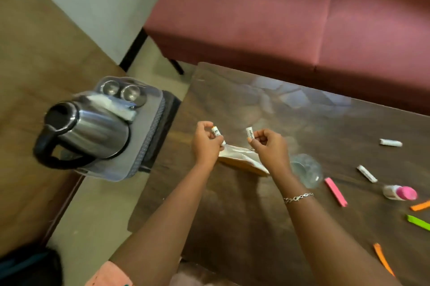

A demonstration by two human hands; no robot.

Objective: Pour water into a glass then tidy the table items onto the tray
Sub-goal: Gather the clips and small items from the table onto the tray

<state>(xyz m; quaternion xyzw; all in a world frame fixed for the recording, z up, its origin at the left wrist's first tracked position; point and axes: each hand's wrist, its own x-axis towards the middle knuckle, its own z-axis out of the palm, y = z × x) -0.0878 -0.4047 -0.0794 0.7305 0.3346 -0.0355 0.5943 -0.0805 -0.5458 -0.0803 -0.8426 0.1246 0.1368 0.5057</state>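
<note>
My left hand [206, 143] pinches a small white tube [217, 134] above the dark table [232, 216]. My right hand [267, 146] pinches a second white tube [249, 133] and also holds the top of a white and tan paper packet [242, 160]. A clear glass [304, 170] stands just right of my right wrist. To the left, off the table, a grey tray [153, 122] carries a steel kettle [93, 132], two small steel cups [121, 91] and a white packet [111, 105].
Two more white tubes [391, 142] [367, 173] lie on the table at the right, with a pink-capped bottle [400, 192], a pink strip [336, 191], orange strips [384, 262] and a green strip [418, 222]. A maroon sofa [279, 18] stands behind the table.
</note>
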